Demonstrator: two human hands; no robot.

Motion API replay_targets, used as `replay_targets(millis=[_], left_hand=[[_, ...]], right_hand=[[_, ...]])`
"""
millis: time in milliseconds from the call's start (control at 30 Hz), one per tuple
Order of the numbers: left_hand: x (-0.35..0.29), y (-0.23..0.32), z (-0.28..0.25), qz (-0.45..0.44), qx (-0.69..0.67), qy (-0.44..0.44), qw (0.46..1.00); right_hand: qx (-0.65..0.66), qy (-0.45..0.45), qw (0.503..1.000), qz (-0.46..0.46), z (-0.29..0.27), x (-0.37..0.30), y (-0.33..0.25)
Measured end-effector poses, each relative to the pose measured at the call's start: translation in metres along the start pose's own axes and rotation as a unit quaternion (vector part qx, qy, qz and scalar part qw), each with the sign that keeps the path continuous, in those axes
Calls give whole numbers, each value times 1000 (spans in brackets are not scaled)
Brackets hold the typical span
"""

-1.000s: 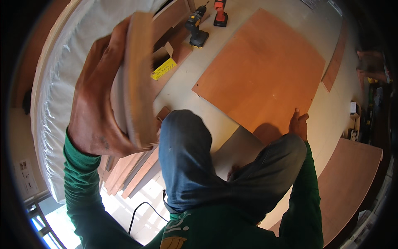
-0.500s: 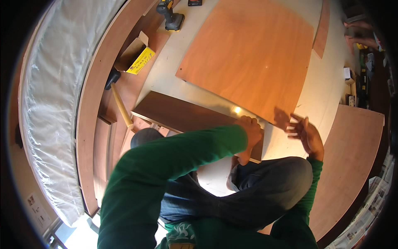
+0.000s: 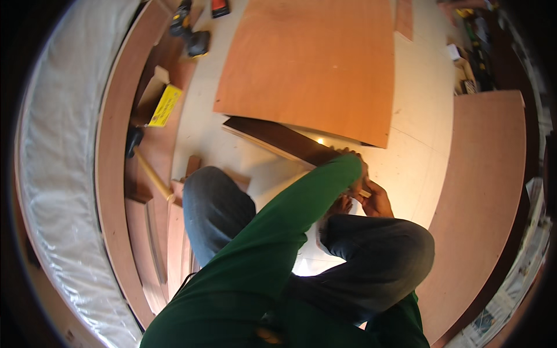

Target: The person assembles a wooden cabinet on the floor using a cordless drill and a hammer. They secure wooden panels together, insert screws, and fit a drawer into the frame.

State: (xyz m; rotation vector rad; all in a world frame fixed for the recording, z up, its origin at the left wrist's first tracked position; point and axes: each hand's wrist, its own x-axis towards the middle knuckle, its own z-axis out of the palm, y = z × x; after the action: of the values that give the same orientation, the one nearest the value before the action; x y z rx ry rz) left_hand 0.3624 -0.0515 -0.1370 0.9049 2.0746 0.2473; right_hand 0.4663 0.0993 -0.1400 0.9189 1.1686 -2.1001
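A long dark brown board (image 3: 272, 137) slants across in front of my knees, its far-left end close under the edge of a large orange-brown wooden panel (image 3: 307, 64). My left arm reaches across my body, and my left hand (image 3: 357, 183) grips the board near its right end, fingers over the far edge. At that same end, my right hand (image 3: 378, 202) is closed around the board's pale edge, its fingers partly hidden. A bare foot shows just below the hands.
On the left lie a hammer (image 3: 152, 174), an open yellow screw box (image 3: 165, 107) and a cordless drill (image 3: 194, 40). Beyond them runs a long plank beside a plastic-wrapped mattress-like thing (image 3: 58, 174). Another wide panel (image 3: 476, 203) lies to the right, with tools behind it.
My right hand has come from the open air above the panel's corner down to the board's end. The board has turned, its far-left end now nearer the panel. The view has shifted.
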Motion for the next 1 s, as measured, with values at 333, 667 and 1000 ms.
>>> replay_targets(millis=[333, 667, 1000], left_hand=[[-152, -86, 88, -211, 114, 400, 885], [-214, -164, 80, -362, -103, 532, 759], [-231, -236, 89, -346, -670, 511, 413]], right_hand=[[-125, 117, 985, 19, 6, 31, -39], [-38, 89, 995, -13, 38, 71, -44], [141, 107, 971, -160, 45, 53, -17]])
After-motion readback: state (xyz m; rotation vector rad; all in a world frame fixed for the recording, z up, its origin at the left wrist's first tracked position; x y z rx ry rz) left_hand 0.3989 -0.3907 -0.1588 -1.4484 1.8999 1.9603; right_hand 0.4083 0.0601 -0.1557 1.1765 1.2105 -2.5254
